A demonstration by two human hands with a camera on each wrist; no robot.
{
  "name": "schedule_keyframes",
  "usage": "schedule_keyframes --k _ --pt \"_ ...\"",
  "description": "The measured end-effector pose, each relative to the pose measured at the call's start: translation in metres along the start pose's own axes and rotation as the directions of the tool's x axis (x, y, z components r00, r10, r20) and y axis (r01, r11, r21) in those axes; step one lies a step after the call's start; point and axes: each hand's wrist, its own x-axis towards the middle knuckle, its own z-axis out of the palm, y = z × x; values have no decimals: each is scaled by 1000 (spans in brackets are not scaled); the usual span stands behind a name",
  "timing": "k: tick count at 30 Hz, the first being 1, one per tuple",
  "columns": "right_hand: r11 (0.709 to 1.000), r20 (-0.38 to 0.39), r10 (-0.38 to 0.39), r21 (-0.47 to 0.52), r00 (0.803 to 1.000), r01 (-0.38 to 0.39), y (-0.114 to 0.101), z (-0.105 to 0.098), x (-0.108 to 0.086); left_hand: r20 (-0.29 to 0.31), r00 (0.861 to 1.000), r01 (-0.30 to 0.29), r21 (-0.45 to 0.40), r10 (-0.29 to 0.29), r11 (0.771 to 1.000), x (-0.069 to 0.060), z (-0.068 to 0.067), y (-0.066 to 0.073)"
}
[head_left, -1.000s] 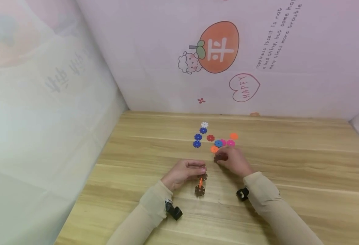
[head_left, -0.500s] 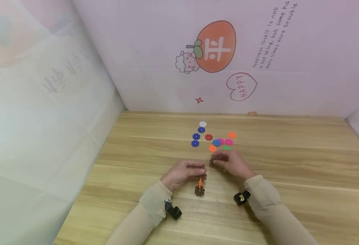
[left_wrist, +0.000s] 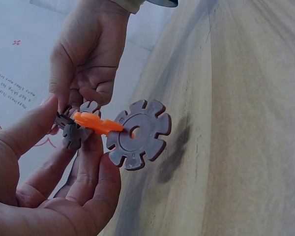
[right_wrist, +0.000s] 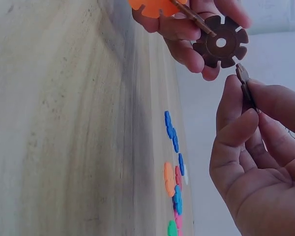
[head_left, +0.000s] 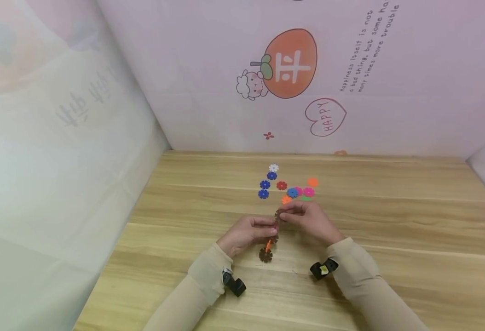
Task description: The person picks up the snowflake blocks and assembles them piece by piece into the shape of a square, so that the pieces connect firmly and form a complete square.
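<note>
My left hand (head_left: 246,233) pinches a short chain of slotted, snowflake-shaped plastic discs. At the chain's near end is a brown disc (left_wrist: 152,127), joined to an orange disc (left_wrist: 96,123) set crosswise. Beyond the orange one, another brown disc (right_wrist: 211,53) shows between my left fingers in the right wrist view. My right hand (head_left: 310,221) pinches a separate brown disc (right_wrist: 244,81) between thumb and fingers, edge-on in the right wrist view. This disc's rim is very close to the chain's far brown disc; whether they touch, I cannot tell.
Several loose discs lie flat on the wooden table (head_left: 391,230) beyond my hands: blue (head_left: 265,185), white (head_left: 273,168), red (head_left: 281,185), pink (head_left: 308,192), orange (head_left: 313,182) and green (head_left: 306,199). A printed cloth wall (head_left: 209,92) stands at the back, another at the left.
My right hand has moved left with its brown disc, up to the chain. A green disc has come into view behind it. The chain has tilted slightly while my left hand stays almost still.
</note>
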Motion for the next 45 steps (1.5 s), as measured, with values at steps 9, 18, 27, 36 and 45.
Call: schedule_keyframes --k 9,18,27,36,45 --pt "1000 27 -5 13 1000 5 -5 1 -4 4 1000 -17 14 17 1000 -3 2 0" --pt "999 40 -47 -22 998 48 -10 4 -5 -33 999 -15 33 16 999 -4 6 2" --pt "999 48 -30 -12 998 30 -13 5 -7 -53 998 -26 94 31 995 -4 9 3" --pt "994 108 -104 -13 989 106 -9 7 -7 -36 999 -3 53 5 999 -2 9 -1" --pt "993 98 -115 -4 989 116 -4 8 -3 -32 999 -6 68 8 998 -2 7 1"
